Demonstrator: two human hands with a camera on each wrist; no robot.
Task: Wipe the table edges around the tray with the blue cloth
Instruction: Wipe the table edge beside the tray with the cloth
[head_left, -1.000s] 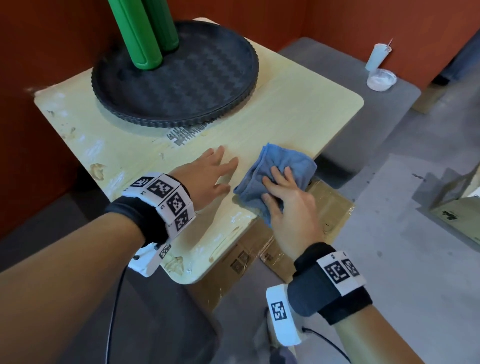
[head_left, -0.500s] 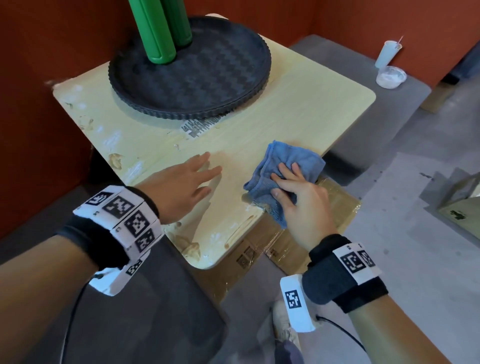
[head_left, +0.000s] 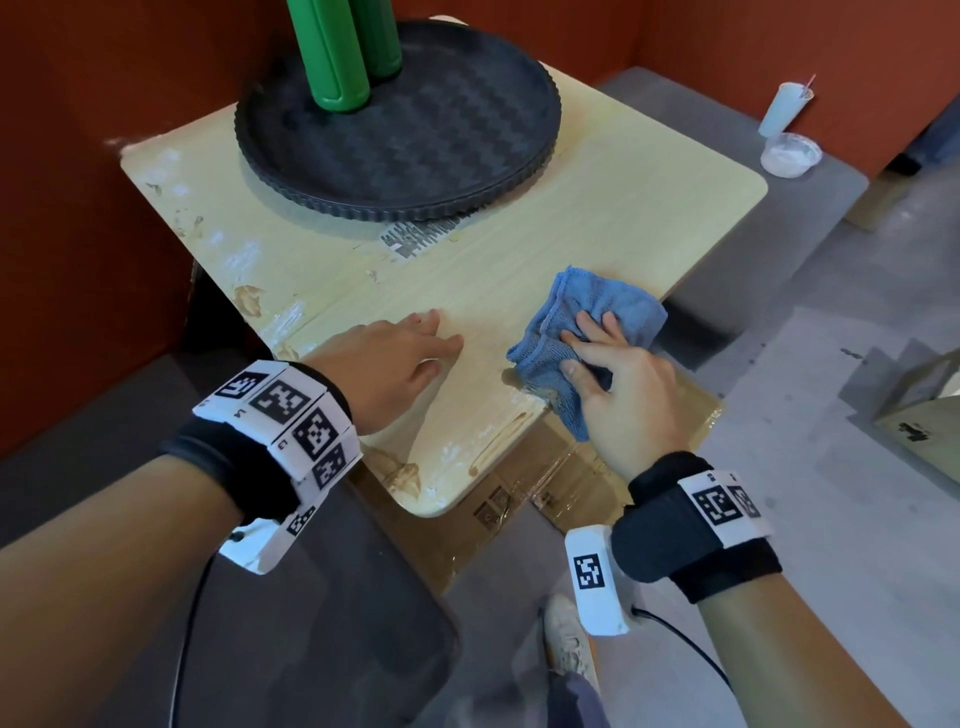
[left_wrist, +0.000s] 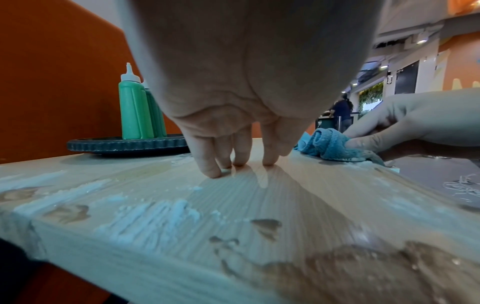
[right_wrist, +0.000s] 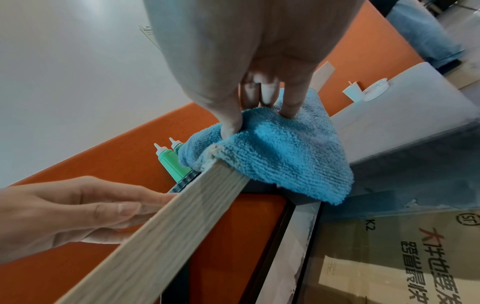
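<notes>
At the tabletop's (head_left: 597, 208) near right edge, the right hand (head_left: 618, 379) pinches the blue cloth (head_left: 613, 306) between thumb and fingers, draping it over the rim, apparently to wipe top and side together. Beside it, the left hand (head_left: 384, 364) lies flat, fingers straight and together, likely steadying the table. Farther back, toward the far left corner, sits the tray (head_left: 467, 202) with green bottles (head_left: 332, 57).

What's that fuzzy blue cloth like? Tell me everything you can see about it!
The blue cloth is soft, looped terry fabric, bunched into folds. It lies at the near right edge of the pale wooden table, one corner drooping over the side. The right hand presses on it, thumb pinching a fold. Whitish grime clings where it meets the edge. It sits apart from the left hand.
</notes>
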